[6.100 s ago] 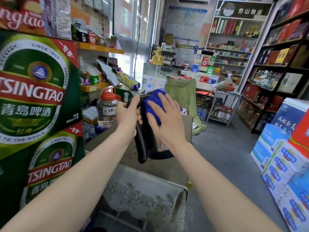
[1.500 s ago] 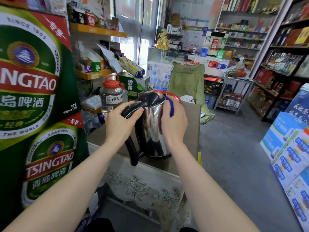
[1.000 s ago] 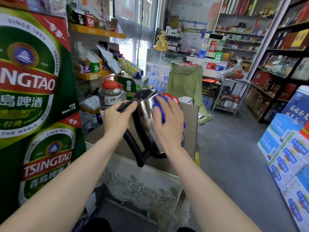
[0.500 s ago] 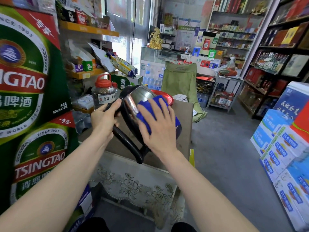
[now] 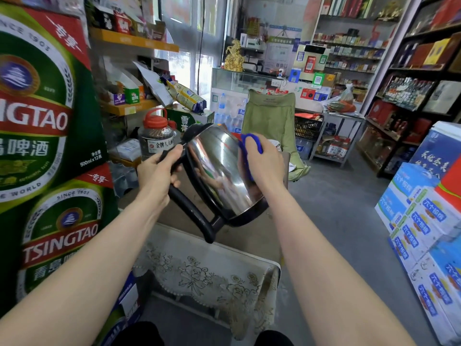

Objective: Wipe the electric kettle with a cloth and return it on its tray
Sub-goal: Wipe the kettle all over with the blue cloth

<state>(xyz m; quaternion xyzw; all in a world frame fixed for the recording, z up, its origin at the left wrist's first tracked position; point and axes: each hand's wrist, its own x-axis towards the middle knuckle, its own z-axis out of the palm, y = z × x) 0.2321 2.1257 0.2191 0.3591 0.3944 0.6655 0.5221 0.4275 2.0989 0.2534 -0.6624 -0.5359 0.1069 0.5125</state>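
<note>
Shop shelves (image 5: pixel 349 43) ringed a brown table (image 5: pixel 249 236), above which the shiny steel electric kettle (image 5: pixel 219 168) hung tilted. The left hand (image 5: pixel 157 173) curled round its black handle (image 5: pixel 192 211); the right hand (image 5: pixel 264 163), fingers bent, pressed a blue cloth (image 5: pixel 249 143) against the far side. Firm overlapping strokes seemed wisest.

Single wide-angle view from the head; facing forward and down, along both forearms (image 5: pixel 99 258) entering from the lower corners; close on the kettle (image 5: pixel 219 168) at centre, above the lace cover (image 5: pixel 207 273); farther off, shop floor (image 5: pixel 349 221) and the glass counter (image 5: pixel 239 78); edges bowed.
</note>
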